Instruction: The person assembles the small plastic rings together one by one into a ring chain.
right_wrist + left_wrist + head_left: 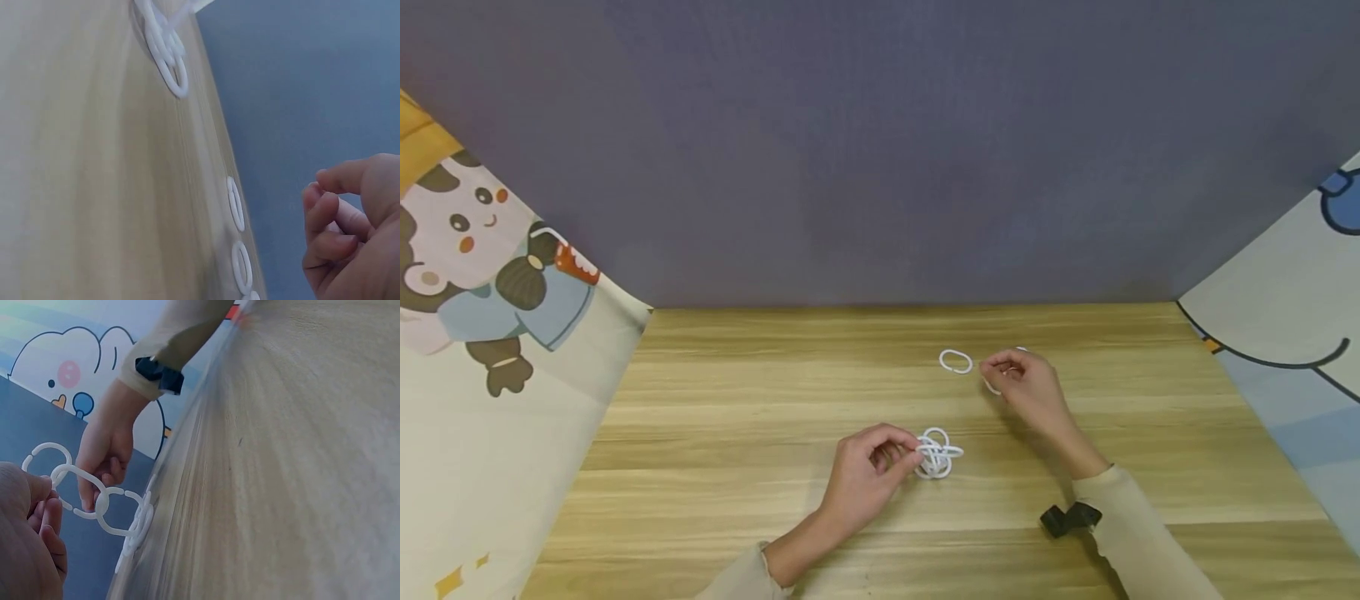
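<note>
My left hand (868, 471) pinches one white plastic ring link (955, 452) between thumb and index finger. It belongs to a bunched chain of joined links (936, 467) resting on the table. In the left wrist view the chain (115, 528) runs from the left fingertips down to the tabletop. My right hand (1030, 392) hovers over loose links farther back, its fingers loosely bent and nothing visible between them. One loose oval link (956, 362) lies left of that hand. Another link (992, 387) shows partly beneath its fingers, and a third (1022, 348) peeks out behind it.
The wood-grain table (737, 400) ends at a dark grey panel (880, 167) at the back. Cartoon-printed panels stand at the left (497, 283) and right (1277, 308). A black strap piece (1070, 518) sits at the right sleeve.
</note>
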The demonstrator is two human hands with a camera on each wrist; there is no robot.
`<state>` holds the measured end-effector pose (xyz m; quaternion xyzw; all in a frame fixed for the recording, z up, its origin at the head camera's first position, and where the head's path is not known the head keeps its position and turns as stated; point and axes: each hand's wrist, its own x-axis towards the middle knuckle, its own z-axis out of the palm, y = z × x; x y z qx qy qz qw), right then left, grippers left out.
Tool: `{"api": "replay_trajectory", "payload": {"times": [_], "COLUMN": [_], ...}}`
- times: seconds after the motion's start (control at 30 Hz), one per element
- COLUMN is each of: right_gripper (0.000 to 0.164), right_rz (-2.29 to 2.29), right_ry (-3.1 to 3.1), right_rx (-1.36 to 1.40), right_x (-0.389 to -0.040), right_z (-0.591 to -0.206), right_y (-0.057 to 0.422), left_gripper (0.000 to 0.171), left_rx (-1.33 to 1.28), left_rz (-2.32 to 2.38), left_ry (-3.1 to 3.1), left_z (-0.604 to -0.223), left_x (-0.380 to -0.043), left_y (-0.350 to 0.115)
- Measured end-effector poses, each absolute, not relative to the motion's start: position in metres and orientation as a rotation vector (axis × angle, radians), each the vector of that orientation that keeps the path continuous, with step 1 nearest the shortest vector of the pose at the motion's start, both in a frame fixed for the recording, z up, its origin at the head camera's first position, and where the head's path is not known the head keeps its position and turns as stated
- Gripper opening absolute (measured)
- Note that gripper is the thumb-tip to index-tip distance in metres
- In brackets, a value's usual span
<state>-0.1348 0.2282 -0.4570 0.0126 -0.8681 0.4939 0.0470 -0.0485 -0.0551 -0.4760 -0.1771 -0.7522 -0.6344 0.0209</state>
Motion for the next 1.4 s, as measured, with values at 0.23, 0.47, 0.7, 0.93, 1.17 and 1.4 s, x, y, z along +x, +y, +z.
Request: {"api": "replay_trajectory", "payload": {"times": [0.23, 0.47, 0.7, 0.93, 1.17, 1.4], "right_gripper": [0.008, 0.01, 0.009, 0.012, 0.01, 0.007], "right_rz": [1.288, 1.24, 1.166, 0.987, 0.939, 0.874], "right_ry": [-2.696, -2.71, -2.739, -2.878, -2.946, -2.98], "right_rx": [0.12, 0.152, 0.131, 0.155, 0.177, 0.141], "right_x": [-0.161, -0.185, -0.2, -0.205, -0.207, -0.202], "right_z": [-0.458, -0.462, -0.468, -0.471, -0.476, -0.478], "right_y": [0.228, 0.228, 0.225, 0.22, 0.216, 0.215], "left_gripper": [0.012, 0.012, 0.011, 0.011, 0.011, 0.012], "left_rx": [-0.549, -0.565, -0.557, -0.545, -0.551, -0.541], "left_rz": [-1.995, -1.988, -1.995, -2.012, -2.015, -2.016], "left_ry": [-2.338, -2.334, -2.339, -2.338, -2.332, -2.334], "left_z": [-0.476, -0.476, -0.475, -0.474, -0.474, -0.473], "left_x": [-0.048, -0.047, -0.047, -0.047, -0.047, -0.047], "left_y": [-0.054, -0.054, -0.054, -0.055, -0.055, -0.055]}}
